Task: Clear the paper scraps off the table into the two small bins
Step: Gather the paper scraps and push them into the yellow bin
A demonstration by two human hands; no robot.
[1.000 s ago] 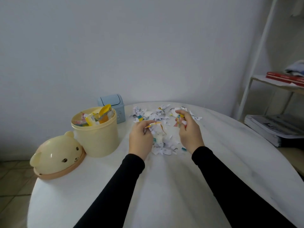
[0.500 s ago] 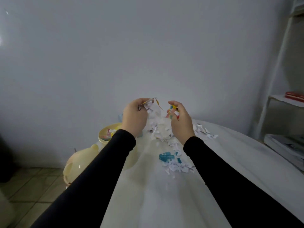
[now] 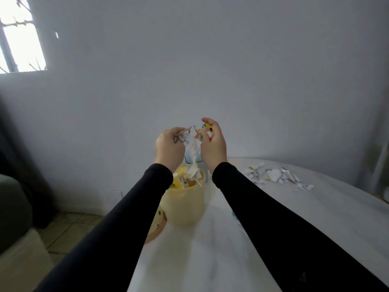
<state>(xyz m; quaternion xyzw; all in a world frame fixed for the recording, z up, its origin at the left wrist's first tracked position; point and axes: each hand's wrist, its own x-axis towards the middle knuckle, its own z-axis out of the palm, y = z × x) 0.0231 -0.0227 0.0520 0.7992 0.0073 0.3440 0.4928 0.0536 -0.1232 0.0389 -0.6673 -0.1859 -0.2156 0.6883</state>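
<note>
My left hand and my right hand are raised side by side above the cream round bin, each gripping a bunch of paper scraps. White and coloured pieces hang and drop between the hands toward the bin's open top, which holds yellow and white scraps. A pale blue bin shows only as a sliver behind the hands. More torn scraps lie on the white table to the right. A blue scrap peeks out beside my right sleeve.
The cream bear-shaped lid lies at the table's left edge, partly behind my left arm. Tiled floor and a dark green seat are on the left. A white shelf post stands at the far right.
Both hands lifted scraps from the pile and carried them left, above the cream bin. The view swung left and up; pieces now fall between the hands.
</note>
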